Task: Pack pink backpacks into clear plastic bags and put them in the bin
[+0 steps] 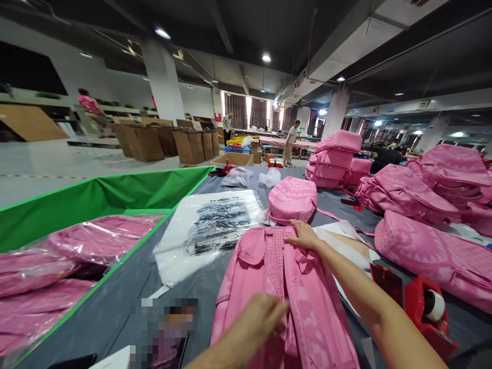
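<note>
A pink backpack [246, 287] lies on the dark grey table in front of me, its shoulder straps [274, 261] facing up. My right hand [305, 237] rests at the backpack's top edge, beside the upper end of a strap, fingers and thumb apart. Over the lower straps is my left hand [265, 315], blurred by motion; whether it grips a strap cannot be made out. Just beyond the backpack's top sits a smaller pink bag [292, 199]. To the left lies a clear plastic bag with black print [219, 218].
On the left, a green-lined bin [115, 192] holds several plastic-wrapped pink bags [103, 238]. Pink backpacks [407, 192] are piled at right, near a red tape dispenser [426, 307]. A pixelated patch covers something at lower left. Cardboard boxes [144, 143] and several people stand farther back.
</note>
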Demonstrator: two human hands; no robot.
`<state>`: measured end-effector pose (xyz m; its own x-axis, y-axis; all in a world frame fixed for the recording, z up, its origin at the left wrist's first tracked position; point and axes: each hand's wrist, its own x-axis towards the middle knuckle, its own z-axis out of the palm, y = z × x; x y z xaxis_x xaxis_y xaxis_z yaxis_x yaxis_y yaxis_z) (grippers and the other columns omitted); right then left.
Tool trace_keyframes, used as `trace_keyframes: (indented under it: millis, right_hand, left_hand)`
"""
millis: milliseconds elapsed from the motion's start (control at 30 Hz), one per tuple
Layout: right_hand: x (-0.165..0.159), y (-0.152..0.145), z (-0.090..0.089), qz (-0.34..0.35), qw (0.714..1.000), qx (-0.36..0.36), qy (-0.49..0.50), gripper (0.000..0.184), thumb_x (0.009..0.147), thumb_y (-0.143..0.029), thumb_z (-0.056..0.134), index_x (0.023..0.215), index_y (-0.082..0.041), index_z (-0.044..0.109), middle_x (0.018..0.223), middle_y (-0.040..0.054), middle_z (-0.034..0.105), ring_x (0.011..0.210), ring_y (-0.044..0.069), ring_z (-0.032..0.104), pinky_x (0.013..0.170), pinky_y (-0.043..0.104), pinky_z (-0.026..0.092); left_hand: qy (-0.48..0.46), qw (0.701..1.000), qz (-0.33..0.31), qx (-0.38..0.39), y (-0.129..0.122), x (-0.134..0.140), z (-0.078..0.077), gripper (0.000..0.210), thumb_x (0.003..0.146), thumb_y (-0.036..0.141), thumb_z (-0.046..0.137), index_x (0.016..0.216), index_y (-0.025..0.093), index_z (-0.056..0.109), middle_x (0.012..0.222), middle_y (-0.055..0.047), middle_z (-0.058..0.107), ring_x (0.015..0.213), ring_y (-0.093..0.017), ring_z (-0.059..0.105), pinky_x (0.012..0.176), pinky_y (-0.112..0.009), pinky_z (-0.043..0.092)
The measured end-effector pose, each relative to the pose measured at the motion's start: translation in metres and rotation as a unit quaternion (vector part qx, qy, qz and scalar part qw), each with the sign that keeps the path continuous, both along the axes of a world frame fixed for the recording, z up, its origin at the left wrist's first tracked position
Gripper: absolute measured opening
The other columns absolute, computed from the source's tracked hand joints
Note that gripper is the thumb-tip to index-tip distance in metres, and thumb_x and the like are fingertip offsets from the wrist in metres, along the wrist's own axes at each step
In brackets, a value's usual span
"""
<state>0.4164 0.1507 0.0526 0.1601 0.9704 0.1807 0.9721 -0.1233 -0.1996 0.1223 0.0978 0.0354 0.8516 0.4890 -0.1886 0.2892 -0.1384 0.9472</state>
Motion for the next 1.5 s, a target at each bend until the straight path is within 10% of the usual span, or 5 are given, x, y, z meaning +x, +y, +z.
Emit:
trace_keyframes:
  millis: [100,267,967,1300,1500]
  right_hand:
    - [0.002,0.001,-0.013,0.042,0.998,0.053,-0.004,0.065,0.087,-0.057,0.071,0.139,-0.019,0.059,0.147,0.0161,0.057,0.143,0.032,0.046,0.12,0.053,0.031]
    - [0.003,-0.003,-0.035,0.07,0.983,0.168,0.038,0.053,0.085,-0.047,0.075,0.128,-0.018,0.063,0.129,0.0141,0.068,0.122,0.028,0.062,0.109,0.046,0.045]
    - [-0.038,-0.111,-0.067,0.095,0.98,0.169,0.032,0.021,0.094,-0.028,0.068,0.113,-0.019,0.068,0.111,0.0117,0.072,0.106,0.027,0.062,0.097,0.042,0.047]
    - [-0.009,-0.012,-0.07,-0.026,0.997,-0.046,0.049,0.035,0.094,-0.045,0.07,0.114,-0.017,0.068,0.116,0.0122,0.074,0.109,0.027,0.067,0.09,0.035,0.047]
    - [-0.011,0.012,-0.07,-0.058,0.997,-0.053,0.011,0.041,0.096,-0.052,0.064,0.116,-0.016,0.065,0.113,0.0133,0.074,0.109,0.028,0.068,0.09,0.036,0.049]
  left_hand:
    - [0.011,0.916,0.217,0.338,0.08,0.003,0.022,0.054,0.092,0.065,0.042,0.103,0.019,0.068,0.086,-0.01,0.073,0.082,-0.028,0.066,0.084,-0.042,0.05]
    - [0.116,0.88,0.227,0.401,0.164,0.053,0.011,0.065,0.083,0.068,0.059,0.118,0.013,0.063,0.125,-0.022,0.067,0.121,-0.039,0.06,0.1,-0.046,0.047]
    - [0.006,0.809,0.173,0.561,0.069,0.026,-0.079,0.046,0.094,0.043,0.061,0.129,0.014,0.058,0.12,-0.017,0.062,0.116,-0.034,0.054,0.106,-0.05,0.044]
    - [0.16,0.875,0.063,0.453,0.154,0.076,-0.056,0.042,0.095,0.057,0.054,0.094,0.017,0.068,0.113,-0.016,0.063,0.115,-0.034,0.057,0.108,-0.049,0.043]
    - [0.227,0.908,0.065,0.346,0.089,0.089,-0.049,0.097,0.092,0.077,0.038,0.163,0.014,0.021,0.169,-0.025,0.016,0.156,-0.046,0.01,0.116,-0.071,0.027]
